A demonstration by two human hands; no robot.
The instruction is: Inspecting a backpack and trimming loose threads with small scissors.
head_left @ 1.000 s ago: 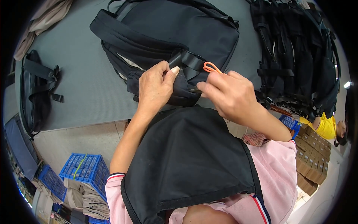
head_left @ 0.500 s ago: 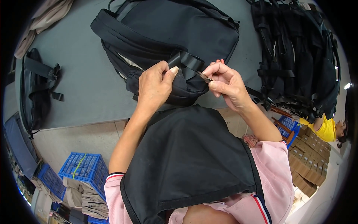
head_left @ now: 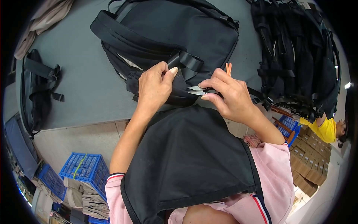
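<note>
A black backpack [head_left: 175, 33] lies on the grey table in front of me. My left hand [head_left: 156, 84] is closed on the bag's lower edge, pinching black fabric between thumb and fingers. Just right of it, a loop of black webbing strap [head_left: 191, 61] stands up from the bag. My right hand [head_left: 229, 93] grips small thread snips [head_left: 196, 90] between thumb and fingers. Their two pointed blades are spread apart and lie over the bag's lower edge, beside the left hand. An orange cord or loop [head_left: 228, 69] sticks up behind the right fingers.
Stacked black bags [head_left: 294, 59] fill the table's right side. At the left edge lies another black bag piece [head_left: 37, 89], with beige fabric [head_left: 48, 18] behind it. Blue crates [head_left: 84, 166] stand on the floor, lower left. A person in yellow [head_left: 325, 128] is near cardboard boxes [head_left: 307, 160] at right.
My right hand has moved down from the strap loop to the bag's lower edge. The snips' blades now point left and show spread apart. My left hand stays in place.
</note>
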